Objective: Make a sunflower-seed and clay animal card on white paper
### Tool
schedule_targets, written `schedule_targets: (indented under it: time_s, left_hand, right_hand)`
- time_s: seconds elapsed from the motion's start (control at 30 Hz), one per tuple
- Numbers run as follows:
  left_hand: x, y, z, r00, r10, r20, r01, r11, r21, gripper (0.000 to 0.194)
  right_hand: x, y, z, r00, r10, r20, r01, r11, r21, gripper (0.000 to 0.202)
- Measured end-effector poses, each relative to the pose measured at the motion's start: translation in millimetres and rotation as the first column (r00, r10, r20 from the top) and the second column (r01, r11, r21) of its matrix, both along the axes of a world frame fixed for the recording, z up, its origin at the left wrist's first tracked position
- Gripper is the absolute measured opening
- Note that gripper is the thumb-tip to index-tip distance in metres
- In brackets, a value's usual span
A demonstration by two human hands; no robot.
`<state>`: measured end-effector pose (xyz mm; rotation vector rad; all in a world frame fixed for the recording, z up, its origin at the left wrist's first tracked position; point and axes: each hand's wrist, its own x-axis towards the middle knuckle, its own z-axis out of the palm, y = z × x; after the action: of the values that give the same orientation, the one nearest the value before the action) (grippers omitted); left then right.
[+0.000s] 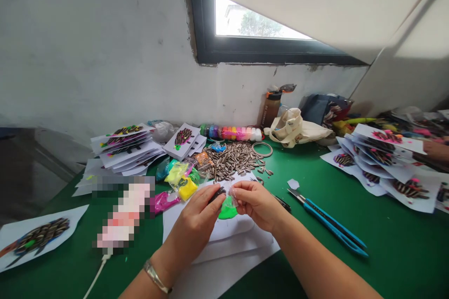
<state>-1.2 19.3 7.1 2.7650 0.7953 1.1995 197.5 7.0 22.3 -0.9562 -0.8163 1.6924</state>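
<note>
1. The green table [389, 238] spreads across the lower view, below a grey-white wall with a dark-framed window [235, 48].
2. Stacks of decorated sheets stand on both sides: the left stack [122, 156] and the right stack [386, 166], their pictures made with striped seeds and coloured dabs.
3. In front of the person lie overlapping white sheets [238, 245], partly under both forearms.
4. A heap of striped seeds [235, 156] lies beyond the sheets, with a pale ring [262, 156] at its right edge.
5. A blue cutting tool [335, 224] rests on the table, right of the right forearm.
6. The person's left hand [198, 217], a silver bracelet [156, 278] at its wrist, has its fingers curled around a dark lump; the right hand [257, 203] pinches clear plastic between thumb and fingers, close to the left fingertips.
7. Packets of coloured clay, among them a yellow packet [188, 188] and a magenta packet [164, 202], lie left of the seeds.
8. The bright green piece [228, 212] lies on the sheets, just below the fingertips.
9. The clear plastic [230, 200] hangs over that green piece, partly covering it.
10. The dark lump [220, 192] sits at the left fingertips, mostly hidden.
</note>
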Motion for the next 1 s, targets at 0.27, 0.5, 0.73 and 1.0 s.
schedule_targets:
  time_s: [0.27, 0.5, 0.73, 1.0]
  left_hand:
    - [0.9, -7.2, 5.3, 1.000, 0.019, 0.022, -0.015, 0.983, -0.181, 0.043]
    - [10.5, -14.8, 6.1, 0.974, 0.161, 0.158, -0.082, 0.904, -0.419, 0.017]
    - [16.7, -14.6, 9.9, 0.936, 0.291, 0.198, -0.162, 0.856, -0.492, 0.011]
    - [15.1, -15.2, 12.5, 0.934, 0.300, 0.192, -0.200, 0.888, -0.414, 0.014]
  right_hand:
    - [-5.9, -3.8, 10.5, 0.960, -0.110, 0.259, 0.082, 0.990, 0.117, 0.017]
    - [-18.2, -14.4, 12.0, 0.859, -0.163, 0.485, -0.011, 0.942, 0.336, 0.014]
    - [-18.0, -14.3, 5.4, 0.729, -0.271, 0.628, -0.010, 0.914, 0.405, 0.015]
    - [-19.9, -22.7, 8.8, 0.748, -0.368, 0.553, 0.020, 0.845, 0.535, 0.012]
